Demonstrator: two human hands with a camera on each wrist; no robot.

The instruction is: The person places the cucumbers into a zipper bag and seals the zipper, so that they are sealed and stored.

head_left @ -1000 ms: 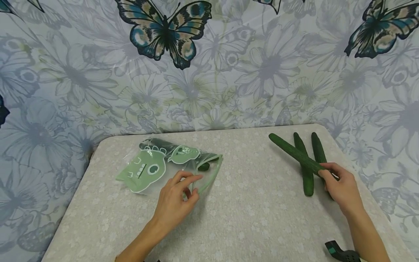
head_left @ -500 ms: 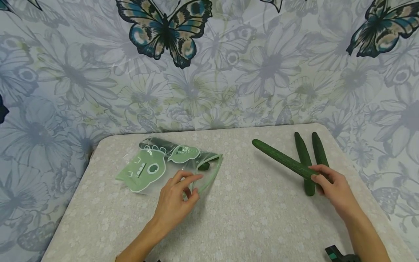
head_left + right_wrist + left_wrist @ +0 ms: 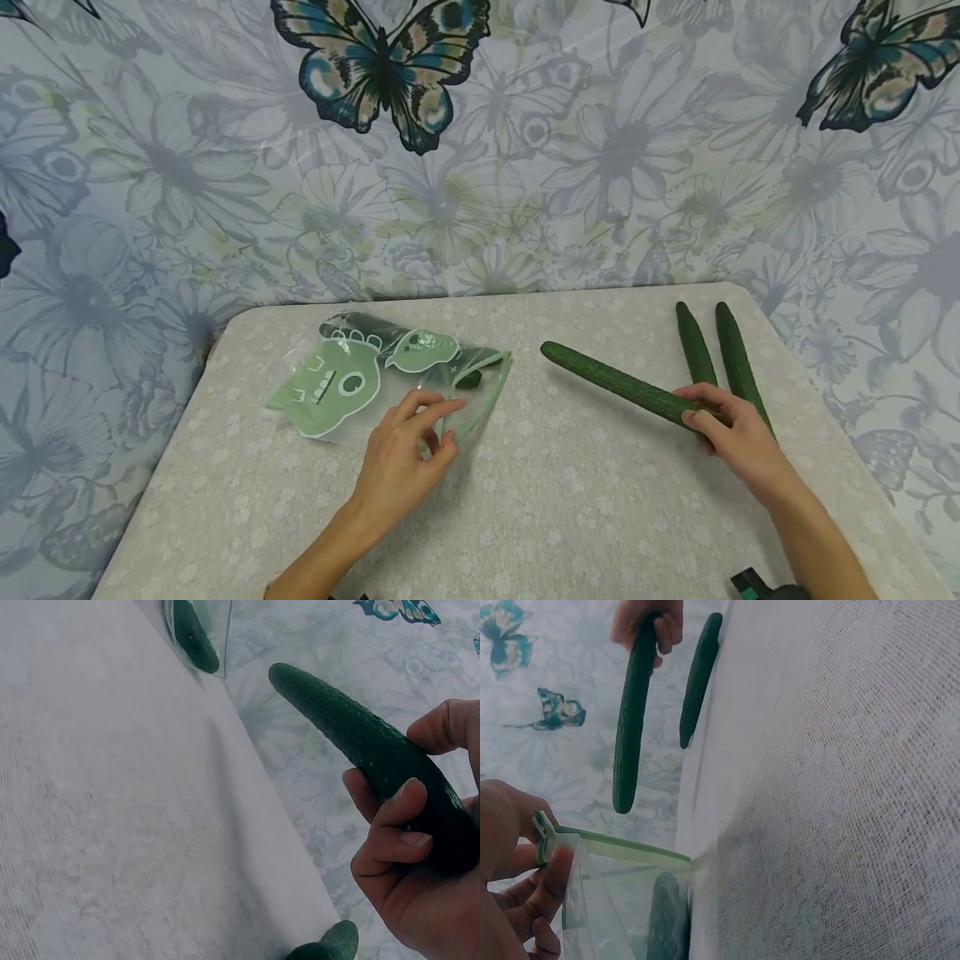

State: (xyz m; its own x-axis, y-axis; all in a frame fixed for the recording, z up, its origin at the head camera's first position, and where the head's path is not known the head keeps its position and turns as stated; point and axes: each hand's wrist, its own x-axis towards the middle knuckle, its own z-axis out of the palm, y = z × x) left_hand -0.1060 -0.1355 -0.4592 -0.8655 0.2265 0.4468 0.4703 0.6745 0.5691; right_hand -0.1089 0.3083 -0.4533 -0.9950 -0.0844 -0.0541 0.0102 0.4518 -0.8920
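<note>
My right hand [image 3: 738,433] grips a long green cucumber [image 3: 615,381] by its near end, its far end pointing left. The right wrist view shows fingers and thumb curled round this cucumber [image 3: 360,735], held above the table. With my left hand [image 3: 405,454] I pinch the green-edged mouth of a clear zip bag [image 3: 405,375] printed with green cartoon dinosaurs. In the left wrist view the bag's mouth stands partly open, and a cucumber [image 3: 667,919] lies inside. The held cucumber's tip is apart from the bag, to its right.
Two more cucumbers lie at the table's right side, one [image 3: 695,342] beside the other [image 3: 738,358]. A pale patterned cloth covers the table [image 3: 570,517]. Behind its back edge hangs a butterfly-and-flower backdrop [image 3: 480,167]. A black device [image 3: 765,586] is at my right wrist.
My right hand has carried the cucumber leftward, away from the two lying cucumbers and nearer the bag. The left hand and the bag have stayed in place.
</note>
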